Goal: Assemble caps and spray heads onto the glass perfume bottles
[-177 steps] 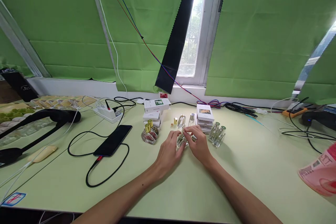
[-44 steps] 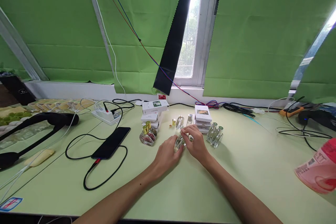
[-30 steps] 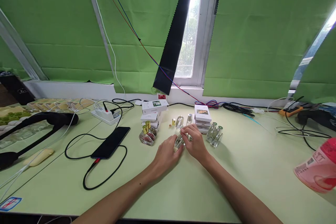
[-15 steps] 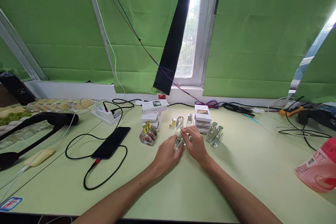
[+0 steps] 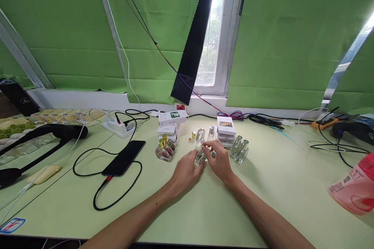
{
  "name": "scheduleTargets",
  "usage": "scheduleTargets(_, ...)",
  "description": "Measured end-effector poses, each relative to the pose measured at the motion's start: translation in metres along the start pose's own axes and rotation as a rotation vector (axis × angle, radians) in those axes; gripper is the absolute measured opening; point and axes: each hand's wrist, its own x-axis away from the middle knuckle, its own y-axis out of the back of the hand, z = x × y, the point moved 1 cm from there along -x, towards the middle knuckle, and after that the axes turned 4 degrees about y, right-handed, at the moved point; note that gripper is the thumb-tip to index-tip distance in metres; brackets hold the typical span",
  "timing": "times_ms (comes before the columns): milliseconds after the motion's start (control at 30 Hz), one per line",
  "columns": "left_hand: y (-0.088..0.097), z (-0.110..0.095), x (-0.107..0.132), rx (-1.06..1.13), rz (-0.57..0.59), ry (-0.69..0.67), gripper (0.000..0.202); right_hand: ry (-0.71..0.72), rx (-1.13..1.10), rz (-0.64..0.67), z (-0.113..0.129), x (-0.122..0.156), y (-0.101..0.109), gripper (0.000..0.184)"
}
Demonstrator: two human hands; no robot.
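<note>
My left hand [image 5: 185, 169] is closed around a clear glass perfume bottle [image 5: 200, 158] at the middle of the table, partly covered by my fingers. My right hand [image 5: 218, 161] leans over the same bottle from the right, thumb and fingers pinched together near its top. What lies between those fingertips is too small to make out. Just beyond my hands are another clear glass bottle [image 5: 200, 135], a silver-topped bottle [image 5: 211, 132] and a small gold cap [image 5: 193, 135]. More glass lies under my right fingers, mostly hidden.
Gold-capped bottles [image 5: 165, 151] stand left of my hands, before stacked white boxes [image 5: 168, 130]. To the right are silver-capped bottles [image 5: 240, 151] beside another box stack [image 5: 225, 126]. A phone [image 5: 124, 158] with a looping cable lies left; a pink package [image 5: 353, 186] stands far right.
My right fingers have shifted very slightly at the top of the bottle. My left hand keeps its place, and the other things have not moved.
</note>
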Motion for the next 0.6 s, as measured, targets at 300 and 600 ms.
scheduleTargets(300,0.0001,-0.0004,-0.0002,0.001,0.003,-0.004,0.019,-0.013,-0.007,0.007,0.0018,0.0003,0.0013,0.013)
scheduleTargets(600,-0.0003,0.0004,-0.0006,0.014,0.004,0.011,0.018,-0.014,-0.028,-0.039,-0.0007,0.0024,-0.0020,0.010)
